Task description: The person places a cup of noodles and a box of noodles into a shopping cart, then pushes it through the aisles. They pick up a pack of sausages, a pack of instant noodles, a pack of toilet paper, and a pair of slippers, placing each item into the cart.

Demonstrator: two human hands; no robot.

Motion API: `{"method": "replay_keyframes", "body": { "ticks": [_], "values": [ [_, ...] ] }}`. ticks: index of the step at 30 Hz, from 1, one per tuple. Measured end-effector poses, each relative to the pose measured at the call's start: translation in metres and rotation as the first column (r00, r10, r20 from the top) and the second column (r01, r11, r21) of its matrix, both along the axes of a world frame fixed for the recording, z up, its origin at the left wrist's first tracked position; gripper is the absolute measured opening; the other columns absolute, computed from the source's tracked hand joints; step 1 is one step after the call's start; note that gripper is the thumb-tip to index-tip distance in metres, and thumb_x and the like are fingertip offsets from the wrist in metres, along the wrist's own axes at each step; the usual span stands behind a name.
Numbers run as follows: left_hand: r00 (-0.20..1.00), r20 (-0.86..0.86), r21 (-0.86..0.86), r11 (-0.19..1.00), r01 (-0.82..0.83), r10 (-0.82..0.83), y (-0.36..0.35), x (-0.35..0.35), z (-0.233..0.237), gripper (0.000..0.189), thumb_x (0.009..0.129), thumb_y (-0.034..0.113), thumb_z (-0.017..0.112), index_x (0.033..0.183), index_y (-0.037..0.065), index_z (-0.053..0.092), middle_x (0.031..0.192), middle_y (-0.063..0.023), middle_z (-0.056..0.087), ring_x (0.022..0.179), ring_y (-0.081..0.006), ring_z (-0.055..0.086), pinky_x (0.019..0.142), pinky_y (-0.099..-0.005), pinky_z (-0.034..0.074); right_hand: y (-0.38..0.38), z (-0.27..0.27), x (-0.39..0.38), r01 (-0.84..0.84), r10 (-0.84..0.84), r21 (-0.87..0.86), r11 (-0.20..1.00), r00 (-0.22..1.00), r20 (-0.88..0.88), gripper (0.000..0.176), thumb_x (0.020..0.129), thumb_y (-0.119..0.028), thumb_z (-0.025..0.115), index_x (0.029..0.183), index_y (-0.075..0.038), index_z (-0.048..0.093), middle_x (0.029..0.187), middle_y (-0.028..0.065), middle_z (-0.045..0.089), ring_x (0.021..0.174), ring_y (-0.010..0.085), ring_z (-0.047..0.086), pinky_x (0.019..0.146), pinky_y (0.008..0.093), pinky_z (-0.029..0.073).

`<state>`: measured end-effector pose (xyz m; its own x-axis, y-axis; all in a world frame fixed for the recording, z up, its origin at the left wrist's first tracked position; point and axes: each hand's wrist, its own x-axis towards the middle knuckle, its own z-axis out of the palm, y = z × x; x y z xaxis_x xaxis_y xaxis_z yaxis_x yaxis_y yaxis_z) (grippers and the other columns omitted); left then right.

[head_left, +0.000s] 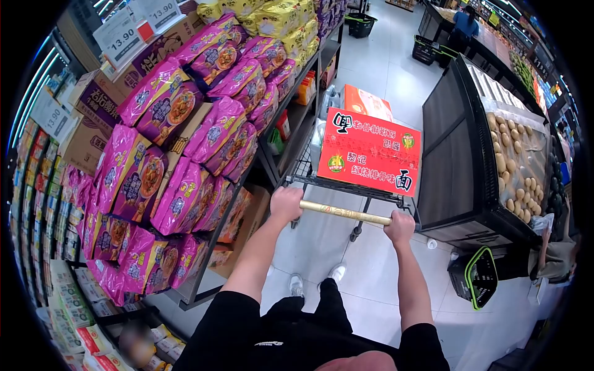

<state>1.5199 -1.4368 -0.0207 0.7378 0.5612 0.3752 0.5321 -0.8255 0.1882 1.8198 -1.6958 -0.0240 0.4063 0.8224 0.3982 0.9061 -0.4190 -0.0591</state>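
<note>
Cart handle (345,213) sat out front over the aisle floor (371,74), left hand (286,204) clamped on its left end, right hand (400,226) clamped on its right, red carton (370,151) riding just beyond, purple packs (185,142) shelved alongside.

Glossy plastic noodle packs (185,130), matt cardboard red box (369,151), wire-metal cart (303,167) with smooth yellowish handle (344,213).

cart handle (343,213): yellow bar, slanting down to the right.
left grip (286,204): closed around the cart handle's left end.
right grip (400,226): closed around its right end.
red carton (370,151): in the cart, just beyond the cart handle.
noodle packs (185,123): pink, stacked on shelving left of the cart handle.
potatoes (516,161): in a dark bin to its right.
basket (476,277): on the floor, below and right of the cart handle.
</note>
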Motion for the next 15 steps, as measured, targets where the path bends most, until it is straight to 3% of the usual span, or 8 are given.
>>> {"method": "replay_keyframes", "body": {
  "ticks": [9, 15],
  "values": [
    [0.996, -0.060, 0.063, 0.996, -0.063, 0.066, 0.046, 0.066, 0.008, 0.018, 0.063, 0.014, 0.071, 0.073, 0.015, 0.056, 0.070, -0.0023, 0.061, 0.071, -0.0224, 0.062, 0.068, -0.0362, 0.043, 0.051, -0.004, 0.071, -0.045, 0.049, 0.084, 0.995, 0.998, -0.044, 0.013, 0.061, -0.014, 0.068, 0.063, -0.011, 0.055, 0.057, 0.0074, 0.058, 0.052, 0.0289, 0.056, 0.057, 0.0403, 0.043],
    [0.993, -0.077, 0.030, 0.996, -0.086, 0.089, 0.065, 0.109, 0.011, 0.021, 0.062, 0.010, 0.070, 0.071, 0.015, 0.052, 0.069, -0.0028, 0.059, 0.070, -0.0240, 0.061, 0.067, -0.0370, 0.041, 0.078, -0.011, 0.117, -0.070, 0.073, 0.111, 0.991, 0.997, -0.021, 0.019, 0.054, -0.015, 0.070, 0.060, -0.013, 0.053, 0.054, 0.0056, 0.056, 0.051, 0.0265, 0.056, 0.056, 0.0386, 0.041]
  ]
}}
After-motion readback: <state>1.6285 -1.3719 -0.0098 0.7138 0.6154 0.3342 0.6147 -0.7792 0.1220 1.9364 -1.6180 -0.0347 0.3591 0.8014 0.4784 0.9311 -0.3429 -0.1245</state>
